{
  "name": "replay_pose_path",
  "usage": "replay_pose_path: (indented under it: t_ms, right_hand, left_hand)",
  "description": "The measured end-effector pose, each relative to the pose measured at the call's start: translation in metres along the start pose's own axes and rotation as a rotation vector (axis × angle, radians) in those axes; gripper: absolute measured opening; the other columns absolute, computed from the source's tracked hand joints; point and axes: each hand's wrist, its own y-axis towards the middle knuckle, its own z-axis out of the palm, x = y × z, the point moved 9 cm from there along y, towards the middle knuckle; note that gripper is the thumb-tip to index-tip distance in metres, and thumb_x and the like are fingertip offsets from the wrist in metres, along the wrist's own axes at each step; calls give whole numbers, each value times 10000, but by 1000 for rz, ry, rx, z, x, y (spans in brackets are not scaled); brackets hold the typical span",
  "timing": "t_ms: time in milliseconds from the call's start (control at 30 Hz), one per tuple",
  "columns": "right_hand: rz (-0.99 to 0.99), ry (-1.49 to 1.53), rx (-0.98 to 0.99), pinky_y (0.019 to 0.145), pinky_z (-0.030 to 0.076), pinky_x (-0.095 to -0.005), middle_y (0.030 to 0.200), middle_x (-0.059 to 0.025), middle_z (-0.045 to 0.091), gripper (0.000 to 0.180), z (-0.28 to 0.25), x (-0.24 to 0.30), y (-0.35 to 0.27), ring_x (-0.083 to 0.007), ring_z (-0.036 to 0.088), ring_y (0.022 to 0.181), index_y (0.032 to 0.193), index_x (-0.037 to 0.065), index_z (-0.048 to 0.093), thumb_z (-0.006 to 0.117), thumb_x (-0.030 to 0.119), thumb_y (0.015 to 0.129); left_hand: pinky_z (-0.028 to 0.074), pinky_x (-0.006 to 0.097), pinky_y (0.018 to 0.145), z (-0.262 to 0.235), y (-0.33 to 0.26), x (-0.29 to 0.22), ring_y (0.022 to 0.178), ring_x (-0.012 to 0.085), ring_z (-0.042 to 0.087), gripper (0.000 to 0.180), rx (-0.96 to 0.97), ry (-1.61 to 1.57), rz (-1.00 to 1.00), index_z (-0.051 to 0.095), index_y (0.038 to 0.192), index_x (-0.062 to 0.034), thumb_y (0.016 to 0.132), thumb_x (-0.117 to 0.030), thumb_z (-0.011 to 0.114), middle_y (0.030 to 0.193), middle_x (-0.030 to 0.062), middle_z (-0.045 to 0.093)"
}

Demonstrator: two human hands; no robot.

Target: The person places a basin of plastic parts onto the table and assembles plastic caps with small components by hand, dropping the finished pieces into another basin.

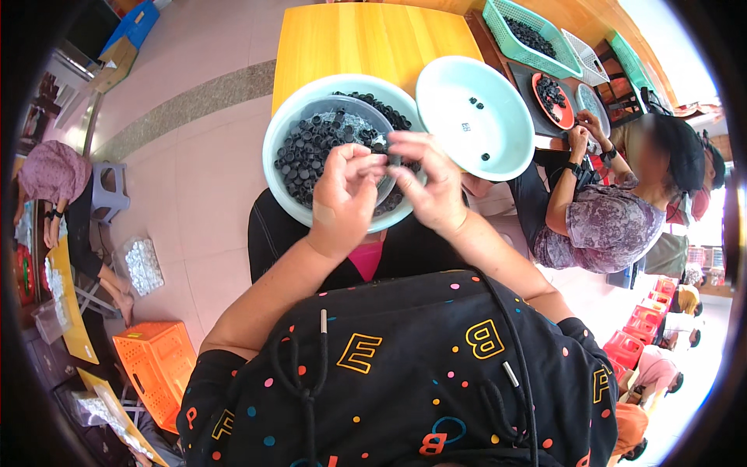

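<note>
Over a pale blue basin on my lap, both my hands are raised close together. My left hand is closed, with thumb and fingers pinched; what it grips is hidden. Facing it, my right hand has its thumb and fingers around a small black cap; the fingers are slightly blurred. Below lies a clear round bowl set inside the basin, heaped with small round black caps. More loose black pieces lie in the basin around the bowl.
A second pale basin with a few black pieces stands at right by the yellow table. Beyond it, a co-worker handles pieces near a red plate. A green basket stands behind. An orange crate and a stool are at left.
</note>
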Motion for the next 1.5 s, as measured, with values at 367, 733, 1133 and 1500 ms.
replay_pose_path:
  t_ms: [367, 733, 1133, 1500]
  right_hand:
    - [198, -188, 69, 806, 495, -378, 898, -124, 667, 158, -7, -56, -5, -317, 624, 867, 904, 47, 691, 671, 11, 752]
    - [53, -270, 464, 769, 488, -399, 755, -115, 621, 53, 72, -65, -21, -312, 589, 793, 767, 52, 681, 651, 69, 727]
    - [-40, -438, 667, 785, 495, -385, 810, -90, 617, 106, 119, -51, -26, -279, 586, 860, 798, 68, 670, 675, 119, 705]
    - [89, -183, 427, 740, 485, -416, 723, -123, 605, 95, 86, -54, -24, -322, 592, 786, 736, 42, 641, 674, 122, 776]
  left_hand:
    - [471, 424, 825, -22, 2, 61, 873, 337, 598, 191, 488, 1119, -104, 684, 875, -42, 756, -190, 704, 861, 143, 665]
    - [461, 421, 826, 2, 1, 71, 861, 331, 591, 208, 522, 1212, 53, 633, 861, -45, 748, -209, 694, 824, 144, 634]
    - [492, 428, 668, -81, 30, 20, 739, 344, 607, 204, 4, 993, -103, 505, 851, -15, 744, -51, 675, 766, 160, 610]
    - [502, 375, 645, -81, 21, 23, 677, 277, 614, 146, 38, 829, -94, 620, 930, -14, 801, -75, 649, 745, 139, 625]
